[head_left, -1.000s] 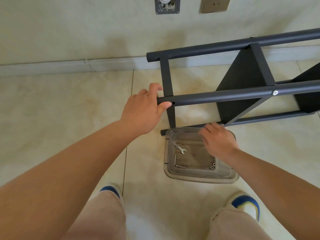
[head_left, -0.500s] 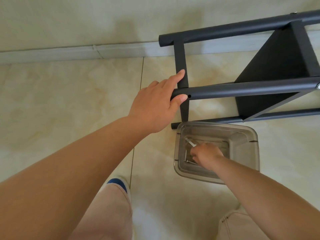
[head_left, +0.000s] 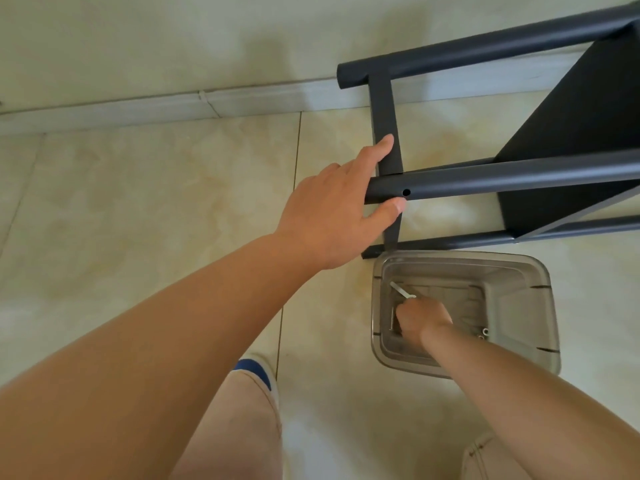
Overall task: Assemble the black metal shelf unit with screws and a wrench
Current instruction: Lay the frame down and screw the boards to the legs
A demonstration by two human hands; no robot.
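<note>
Black metal shelf unit (head_left: 519, 178) lying on its side on the tile floor (head_left: 138, 202), close to the wall (head_left: 173, 39). Left hand (head_left: 332, 216) holding the end of 1 round black bar (head_left: 485, 180), fingers long and pressed close together over the top, thumb tucked under, right by a small screw hole (head_left: 406, 192). Touching the flat cross piece (head_left: 384, 123) with 1 fingertip. Clear plastic bin (head_left: 519, 278) on the floor just below the shelf unit, near its lowest bar. Right hand (head_left: 422, 318) reaching down inside the bin, fingers curled at the bottom; cannot tell what is in the pinch, if anything. Small silver wrench (head_left: 401, 291) lying in the bin just above the knuckles, touching or nearly touching. A thin silver screw (head_left: 392, 317) just left of the hand. 2 little silver nuts (head_left: 484, 333) in the bin's right corner. Blue and white shoe (head_left: 256, 372) and tan trouser legs (head_left: 239, 427) at the bottom
</note>
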